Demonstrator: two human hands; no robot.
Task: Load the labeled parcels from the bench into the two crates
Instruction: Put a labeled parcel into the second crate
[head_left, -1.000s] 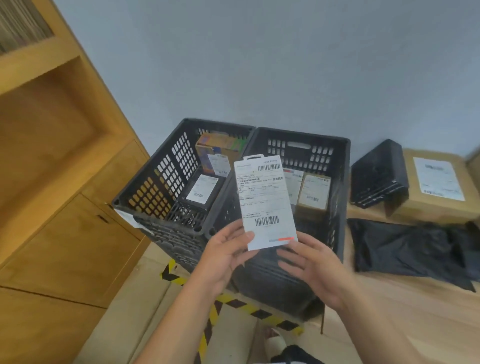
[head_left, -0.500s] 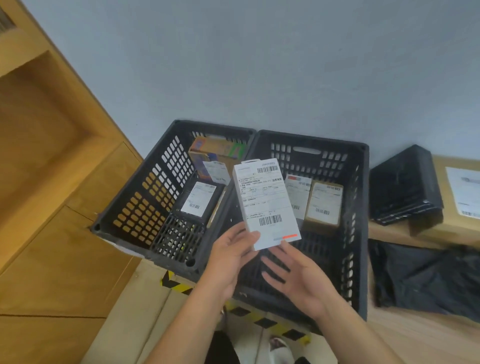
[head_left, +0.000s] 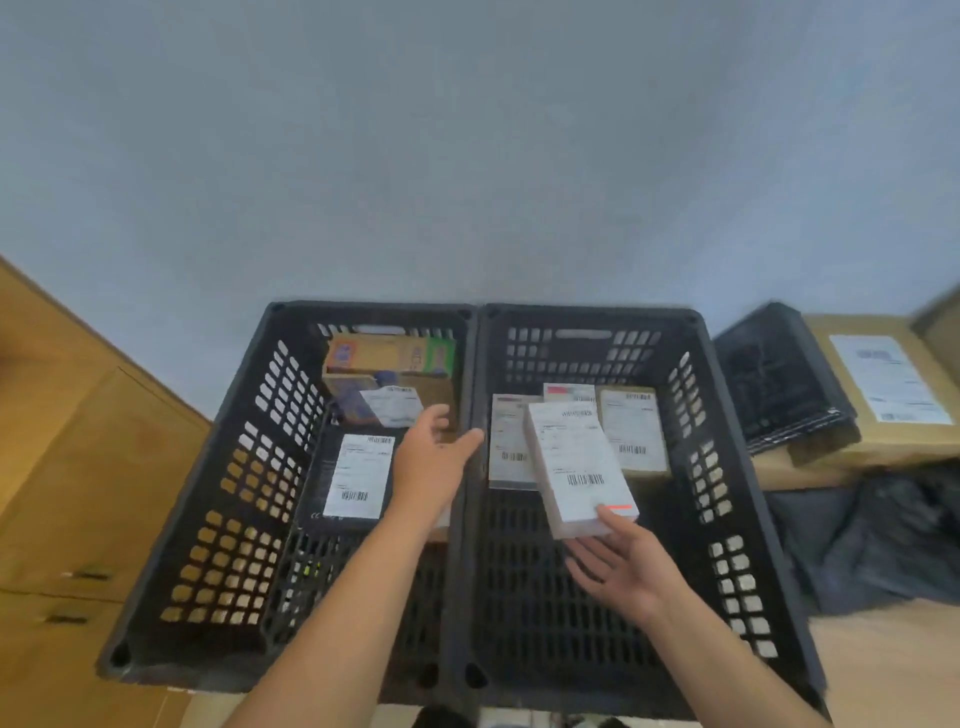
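Head view: hands apart, neither really gripping.
left hand (head_left: 434, 462): loose, empty, above left crate (head_left: 374, 307).
right hand (head_left: 621, 569): fingers straight, touching near end of white parcel (head_left: 574, 462).
white parcel: tilted, inside right crate (head_left: 587, 312).

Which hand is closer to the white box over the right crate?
Right. The right hand touches the near end of the white box; the left hand is apart, to its left, over the inner edge of the left crate.
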